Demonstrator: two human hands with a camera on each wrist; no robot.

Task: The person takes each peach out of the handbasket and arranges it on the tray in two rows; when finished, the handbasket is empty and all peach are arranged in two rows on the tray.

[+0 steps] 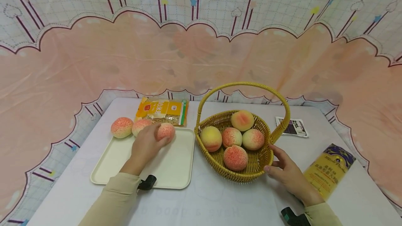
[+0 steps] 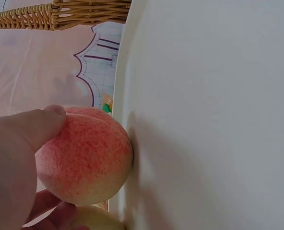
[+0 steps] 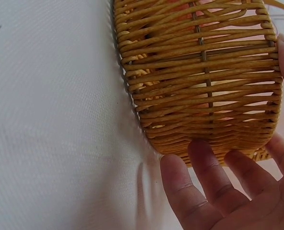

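In the head view my left hand [image 1: 147, 142] holds a pinkish-red peach [image 1: 165, 132] over the far part of a cream tray [image 1: 176, 180]. The left wrist view shows the thumb on one side of this peach [image 2: 87, 158] and curled fingers underneath. Two more peaches, one at the far left [image 1: 121, 127] and one partly behind the hand [image 1: 141, 125], are at the tray's far edge. My right hand [image 1: 289, 170] touches the right end of a wicker basket [image 1: 220, 170] holding several peaches. Its extended fingertips [image 3: 175, 167] rest against the woven outer wall, thumb at the rim.
A yellow food packet [image 1: 163, 109] lies behind the tray. To the basket's right are a small dark-and-white packet [image 1: 293, 127] and a gold bag [image 1: 329, 170]. The basket's tall arched handle [image 1: 242, 84] rises above the peaches. A patterned cloth hangs behind the white table.
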